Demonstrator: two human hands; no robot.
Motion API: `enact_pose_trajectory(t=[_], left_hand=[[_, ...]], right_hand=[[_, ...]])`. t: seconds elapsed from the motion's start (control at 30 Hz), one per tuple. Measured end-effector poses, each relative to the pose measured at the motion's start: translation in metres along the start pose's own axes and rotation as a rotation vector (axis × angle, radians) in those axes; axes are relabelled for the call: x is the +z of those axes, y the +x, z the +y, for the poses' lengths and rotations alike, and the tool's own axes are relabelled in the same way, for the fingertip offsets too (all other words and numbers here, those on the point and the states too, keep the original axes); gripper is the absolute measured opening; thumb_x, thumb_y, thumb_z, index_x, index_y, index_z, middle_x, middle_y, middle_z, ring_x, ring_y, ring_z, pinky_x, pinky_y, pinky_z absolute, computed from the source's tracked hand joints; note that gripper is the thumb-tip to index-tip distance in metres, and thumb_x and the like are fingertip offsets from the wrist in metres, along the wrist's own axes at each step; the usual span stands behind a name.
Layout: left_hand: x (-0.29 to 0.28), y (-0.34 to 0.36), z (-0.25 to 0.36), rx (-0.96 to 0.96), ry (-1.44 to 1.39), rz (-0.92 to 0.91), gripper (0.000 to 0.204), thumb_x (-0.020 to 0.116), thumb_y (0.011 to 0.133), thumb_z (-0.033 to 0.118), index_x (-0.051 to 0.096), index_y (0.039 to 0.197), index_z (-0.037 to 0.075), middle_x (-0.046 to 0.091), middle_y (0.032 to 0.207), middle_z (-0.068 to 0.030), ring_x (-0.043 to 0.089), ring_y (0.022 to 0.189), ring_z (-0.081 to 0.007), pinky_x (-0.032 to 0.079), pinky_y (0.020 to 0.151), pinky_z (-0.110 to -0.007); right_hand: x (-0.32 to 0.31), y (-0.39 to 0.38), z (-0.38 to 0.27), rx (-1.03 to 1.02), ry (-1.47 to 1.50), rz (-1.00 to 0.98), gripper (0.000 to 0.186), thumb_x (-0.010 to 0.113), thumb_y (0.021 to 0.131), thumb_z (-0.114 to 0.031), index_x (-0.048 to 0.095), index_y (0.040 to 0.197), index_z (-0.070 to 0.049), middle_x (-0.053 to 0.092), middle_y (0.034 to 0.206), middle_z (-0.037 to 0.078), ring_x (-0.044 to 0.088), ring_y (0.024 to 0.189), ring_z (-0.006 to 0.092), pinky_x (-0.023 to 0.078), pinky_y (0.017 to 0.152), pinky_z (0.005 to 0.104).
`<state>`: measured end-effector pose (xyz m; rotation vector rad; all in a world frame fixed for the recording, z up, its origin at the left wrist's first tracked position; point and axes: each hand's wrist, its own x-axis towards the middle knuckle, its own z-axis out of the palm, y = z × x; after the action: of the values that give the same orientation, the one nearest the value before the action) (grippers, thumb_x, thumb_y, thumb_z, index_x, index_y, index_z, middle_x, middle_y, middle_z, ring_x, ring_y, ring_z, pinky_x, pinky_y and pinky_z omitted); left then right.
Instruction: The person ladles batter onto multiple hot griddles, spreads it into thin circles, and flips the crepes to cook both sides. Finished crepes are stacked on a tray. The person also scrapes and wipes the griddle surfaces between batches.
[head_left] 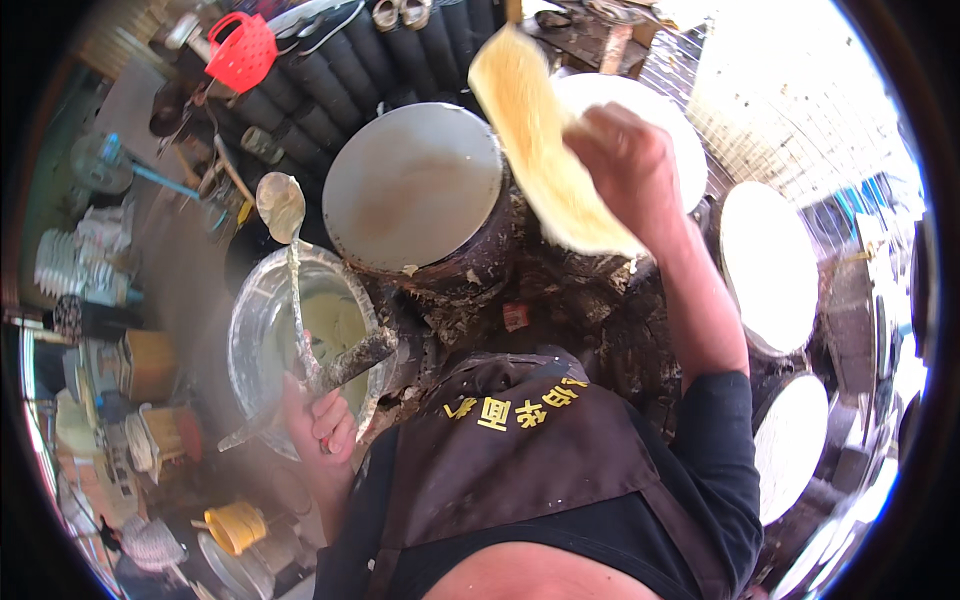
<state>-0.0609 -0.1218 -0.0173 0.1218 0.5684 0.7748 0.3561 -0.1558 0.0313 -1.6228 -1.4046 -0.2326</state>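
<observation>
Holding a crepe (530, 130) in the air

The right hand (628, 165) had its fingers bent together on the edge of the crepe, but blur was hiding the exact grip. The crepe hung tilted, mostly to the left of these fingers, between them and the grey griddle (412, 185). The left hand (328, 425) had its fingers curled around the ladle (281, 207) and a stick (355, 362).

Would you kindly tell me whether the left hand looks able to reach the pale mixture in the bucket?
Probably yes: the left hand is near the uncovered bucket of pale mixture, though gripping a ladle and stick-like tool.
</observation>
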Motion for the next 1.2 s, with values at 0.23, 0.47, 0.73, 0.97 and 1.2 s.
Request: enact_pose_trajectory(t=[0.23,0.47,0.73,0.97,1.2], left_hand=[[0.012,0.019,0.009,0.139,0.532,0.085,0.051,0.037,0.099,0.049,0.033,0.142,0.022,0.027,0.044,0.0023,0.028,0.030,-0.0095,0.029,0.026,-0.023],[-0.017,0.055,0.040,-0.432,0.693,-0.217,0.048,0.038,0.102,0.036,0.026,0.147,0.024,0.038,0.060,0.0003,0.030,0.036,-0.0060,0.029,0.026,-0.020],[-0.007,0.063,0.009,-1.110,0.512,-0.541,0.050,0.032,0.103,0.041,0.018,0.150,0.028,0.035,0.061,0.0021,0.034,0.040,-0.0054,0.037,0.029,-0.022],[0.015,-0.018,0.005,-1.147,0.716,-0.475,0.055,0.030,0.101,0.050,0.011,0.151,0.035,0.023,0.046,0.0054,0.020,0.030,-0.0066,0.024,0.023,-0.022],[0.023,-0.111,-0.018,-1.111,0.860,-0.436,0.058,0.030,0.100,0.053,0.009,0.151,0.035,0.023,0.045,0.0049,0.020,0.030,-0.0071,0.022,0.023,-0.023]], right_hand=[[-0.010,-0.164,-0.040,0.388,-0.296,-0.146,0.019,0.067,0.081,-0.013,0.053,0.072,-0.005,0.056,0.073,0.014,0.059,0.070,0.0344,0.048,0.062,0.0427],[0.000,-0.342,-0.101,0.959,-0.562,-0.090,0.010,0.058,0.084,-0.015,0.062,0.090,-0.009,0.063,0.085,0.013,0.063,0.085,0.0332,0.048,0.073,0.0452],[-0.042,-0.501,-0.223,1.187,-0.856,0.316,0.015,0.058,0.084,-0.013,0.064,0.098,-0.009,0.064,0.087,0.014,0.063,0.086,0.0328,0.049,0.076,0.0433],[-0.129,-0.543,-0.441,1.252,-1.108,0.987,0.017,0.063,0.084,-0.014,0.068,0.097,-0.005,0.068,0.091,0.013,0.063,0.085,0.0237,0.051,0.077,0.0347],[-0.110,-0.700,-0.691,0.768,-0.456,2.236,0.027,0.066,0.082,0.003,0.060,0.109,-0.001,0.064,0.093,0.006,0.063,0.078,0.0171,0.053,0.066,0.0315]])
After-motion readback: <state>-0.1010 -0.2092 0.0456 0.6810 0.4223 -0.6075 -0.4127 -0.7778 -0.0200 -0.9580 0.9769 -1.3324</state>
